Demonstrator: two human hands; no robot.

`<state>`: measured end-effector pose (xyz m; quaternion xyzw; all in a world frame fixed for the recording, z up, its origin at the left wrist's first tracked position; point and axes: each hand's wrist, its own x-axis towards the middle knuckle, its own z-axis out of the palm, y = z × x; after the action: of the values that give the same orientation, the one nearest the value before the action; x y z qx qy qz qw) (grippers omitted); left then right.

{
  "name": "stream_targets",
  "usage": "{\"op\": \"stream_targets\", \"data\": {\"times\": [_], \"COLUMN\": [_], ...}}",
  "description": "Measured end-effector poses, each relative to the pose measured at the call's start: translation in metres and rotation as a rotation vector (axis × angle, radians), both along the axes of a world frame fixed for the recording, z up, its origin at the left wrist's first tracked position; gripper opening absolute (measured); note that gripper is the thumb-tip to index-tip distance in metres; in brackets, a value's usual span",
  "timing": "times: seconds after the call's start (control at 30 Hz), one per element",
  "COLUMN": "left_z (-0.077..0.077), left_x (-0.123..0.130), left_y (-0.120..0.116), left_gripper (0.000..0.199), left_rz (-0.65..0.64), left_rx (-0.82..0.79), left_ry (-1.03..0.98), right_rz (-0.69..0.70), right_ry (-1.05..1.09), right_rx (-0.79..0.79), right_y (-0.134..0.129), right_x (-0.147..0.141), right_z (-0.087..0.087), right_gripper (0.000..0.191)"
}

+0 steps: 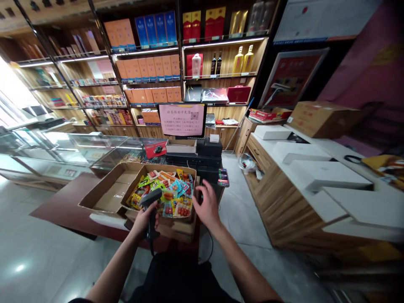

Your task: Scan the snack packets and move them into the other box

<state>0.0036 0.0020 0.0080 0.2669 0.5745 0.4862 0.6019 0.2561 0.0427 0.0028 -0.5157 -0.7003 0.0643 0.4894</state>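
A black handheld barcode scanner is gripped in my left hand, its head tilted over the near side of a cardboard box. Its cable hangs down toward my lap. That box is filled with small, colourful packaged snacks, several of which look like sausages. At the box's right side hovers my right hand, fingers curved and apart with nothing visible in them; whether a fingertip touches the box wall I cannot tell. Directly left of the snacks lies a second cardboard box with its bare bottom showing.
A monitor covered by a pink printed sheet stands behind the boxes, with a shallow white tray before it. A small lit device sits right of my right hand. Glass display cases extend left; a wooden counter runs along the right.
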Motion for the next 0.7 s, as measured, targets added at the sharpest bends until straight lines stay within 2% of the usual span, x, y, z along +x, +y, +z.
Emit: {"op": "stream_targets", "data": {"times": [0.07, 0.13, 0.2, 0.27, 0.33, 0.4, 0.47, 0.53, 0.63, 0.67, 0.7], "left_z": [0.001, 0.000, 0.000, -0.002, -0.003, -0.003, 0.000, 0.005, 0.017, 0.021, 0.025], "left_x": [0.000, 0.001, 0.001, 0.003, 0.004, 0.005, 0.005, 0.004, 0.004, 0.004, 0.004], "left_y": [0.001, 0.001, 0.001, 0.001, 0.001, 0.001, 0.003, 0.007, 0.017, 0.022, 0.027], "left_gripper": [0.052, 0.052, 0.052, 0.051, 0.052, 0.052, 0.053, 0.052, 0.043, 0.040, 0.040], "left_rz": [-0.007, -0.002, 0.006, 0.016, 0.020, 0.028, 0.044, 0.066, 0.056, 0.027, -0.033], "left_rx": [0.008, 0.010, 0.011, 0.019, 0.031, 0.035, 0.041, 0.081, 0.226, 0.277, 0.313], "left_ry": [-0.004, -0.004, -0.009, -0.014, -0.016, -0.023, -0.047, -0.093, -0.145, -0.126, -0.082], "right_rz": [0.009, 0.018, 0.036, 0.070, 0.110, 0.158, 0.229, 0.307, 0.442, 0.523, 0.585], "right_ry": [-0.202, -0.327, -0.379, -0.392, -0.393, -0.371, -0.318, -0.224, -0.060, 0.027, 0.136], "right_rx": [0.196, 0.374, 0.506, 0.581, 0.603, 0.570, 0.451, 0.192, -0.442, -0.569, -0.627], "right_y": [0.019, 0.031, 0.036, 0.037, 0.039, 0.044, 0.050, 0.055, 0.057, 0.056, 0.055], "right_x": [-0.005, -0.017, -0.033, -0.049, -0.061, -0.069, -0.074, -0.080, -0.094, -0.100, -0.107], "right_z": [0.079, 0.153, 0.213, 0.255, 0.274, 0.268, 0.238, 0.189, 0.107, 0.083, 0.063], "right_gripper": [0.006, 0.007, 0.008, 0.012, 0.015, 0.017, 0.014, 0.010, 0.035, 0.041, 0.044]}}
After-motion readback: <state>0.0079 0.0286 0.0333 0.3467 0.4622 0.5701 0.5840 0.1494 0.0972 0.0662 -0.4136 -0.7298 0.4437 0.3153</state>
